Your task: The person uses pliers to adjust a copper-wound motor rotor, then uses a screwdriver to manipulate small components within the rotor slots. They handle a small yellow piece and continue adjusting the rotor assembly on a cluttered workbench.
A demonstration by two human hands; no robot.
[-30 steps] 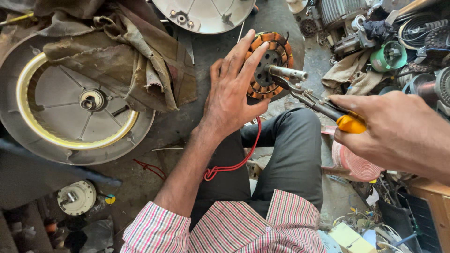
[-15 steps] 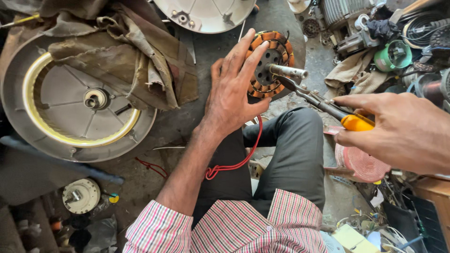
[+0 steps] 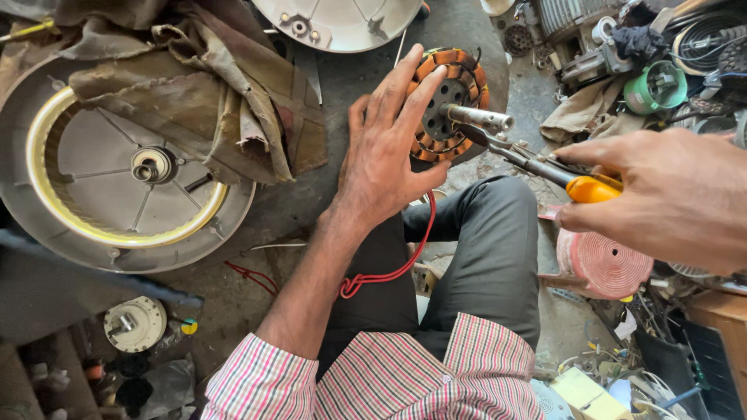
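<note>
A round motor stator (image 3: 459, 85) with orange copper windings and a steel shaft sticking out lies on the grey floor. My left hand (image 3: 389, 148) rests flat on its left side, fingers spread, holding it down. My right hand (image 3: 669, 194) grips orange-handled pliers (image 3: 545, 167) whose jaws touch the stator just below the shaft. A red wire (image 3: 389, 272) runs from the stator down across my dark trouser leg.
A large round metal cover with a yellow ring (image 3: 117, 179) lies at left, partly under brown rags (image 3: 202, 85). Another pale cover (image 3: 342, 19) is at the top. A pink wire coil (image 3: 603, 264) sits by my knee. Cluttered motor parts (image 3: 654, 62) fill the upper right.
The view has shifted slightly; my hands keep their grip, and the pliers stay at the stator beside the shaft.
</note>
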